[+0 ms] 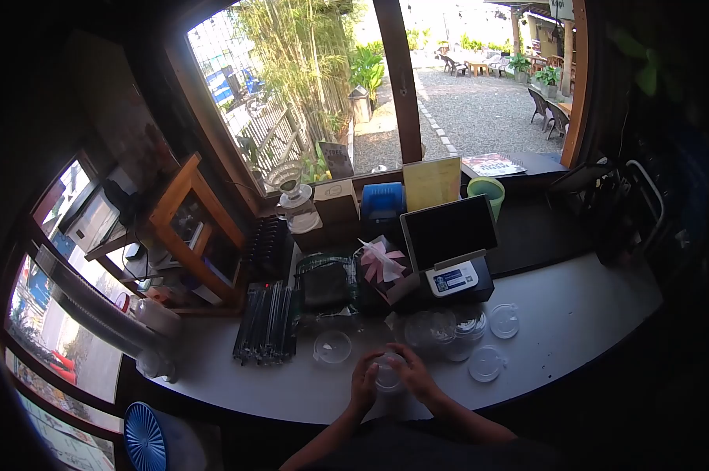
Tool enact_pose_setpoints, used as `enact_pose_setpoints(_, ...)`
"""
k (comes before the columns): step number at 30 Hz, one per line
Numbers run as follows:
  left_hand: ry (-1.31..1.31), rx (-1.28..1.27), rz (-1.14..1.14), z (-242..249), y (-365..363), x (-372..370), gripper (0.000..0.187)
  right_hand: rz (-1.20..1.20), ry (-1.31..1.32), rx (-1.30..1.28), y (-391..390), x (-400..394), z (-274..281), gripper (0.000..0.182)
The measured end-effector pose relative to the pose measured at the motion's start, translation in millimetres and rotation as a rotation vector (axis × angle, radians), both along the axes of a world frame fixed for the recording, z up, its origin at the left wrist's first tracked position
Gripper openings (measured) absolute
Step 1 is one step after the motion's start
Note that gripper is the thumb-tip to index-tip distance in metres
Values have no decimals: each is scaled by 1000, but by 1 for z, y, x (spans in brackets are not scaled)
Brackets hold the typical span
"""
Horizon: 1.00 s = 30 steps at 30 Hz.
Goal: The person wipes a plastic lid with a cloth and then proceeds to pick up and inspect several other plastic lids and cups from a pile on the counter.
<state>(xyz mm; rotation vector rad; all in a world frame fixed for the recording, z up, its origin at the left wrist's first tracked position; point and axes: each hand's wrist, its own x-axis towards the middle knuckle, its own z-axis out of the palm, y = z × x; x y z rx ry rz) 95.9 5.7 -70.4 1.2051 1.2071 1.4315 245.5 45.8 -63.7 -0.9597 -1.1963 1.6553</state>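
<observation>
Both hands meet over a round clear plastic lid or cup (pixel 388 375) near the counter's front edge. My left hand (pixel 365 380) curls round its left side, and my right hand (pixel 414 374) covers its right side and top. A clear round lid (pixel 332 347) lies to the left on the white counter (pixel 590 314). Just beyond my hands are stacked clear lids or cups (pixel 433 328). Two more clear lids (pixel 503 321) (pixel 487 363) rest to the right. Fine detail between my fingers is too small to tell.
Behind the lids stand a black tablet screen (pixel 450 231), a pink-ribboned box (pixel 386 271) and a green cup (pixel 486 193). Packs of black straws (pixel 265 323) lie left. A stack of cups (pixel 95 306) leans at far left, above a blue-lidded container (pixel 145 438).
</observation>
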Motion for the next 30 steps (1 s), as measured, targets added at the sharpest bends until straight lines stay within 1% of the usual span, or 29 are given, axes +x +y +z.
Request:
enact_pose_setpoints(3,-17,9,3,-2,-2,0,33,13,17,-65,-1,1,9,42)
enact_pose_setpoints(6,-26,-1,-2,5,0,5,32,34,-23,-59,-1,4,15,41)
enact_pose_setpoints(11,-36,-47,0,7,-1,12,30,14,16,-91,-3,9,14,40)
enact_pose_setpoints(14,-21,-45,-28,2,-3,13,34,24,7,-87,-5,13,18,42)
enact_pose_setpoints(15,-13,-10,-42,5,-4,11,39,27,-2,-80,-6,14,19,43)
enact_pose_setpoints(17,7,69,-73,16,-6,5,49,54,-99,-32,-4,18,20,46)
enact_pose_setpoints(18,-80,119,-23,11,-4,0,59,64,-148,-13,-5,20,20,48)
enact_pose_setpoints(19,-167,168,26,4,-2,-6,68,55,-142,-15,-7,22,20,49)
enact_pose_setpoints(20,-26,174,100,2,1,-20,75,44,-135,-13,-6,24,21,51)
enact_pose_setpoints(21,191,166,180,1,3,-35,67,32,-127,-10,-6,26,23,53)
enact_pose_setpoints(23,1001,130,321,11,8,-62,53,-2,-78,-7,-6,31,26,53)
enact_pose_setpoints(26,1347,137,159,8,11,-97,34,-2,-4,-26,-2,40,30,52)
enact_pose_setpoints(29,1319,122,94,6,16,-116,20,0,28,-37,3,48,28,47)
enact_pose_setpoints(30,1243,145,107,11,18,-116,15,-1,32,-39,3,50,27,44)
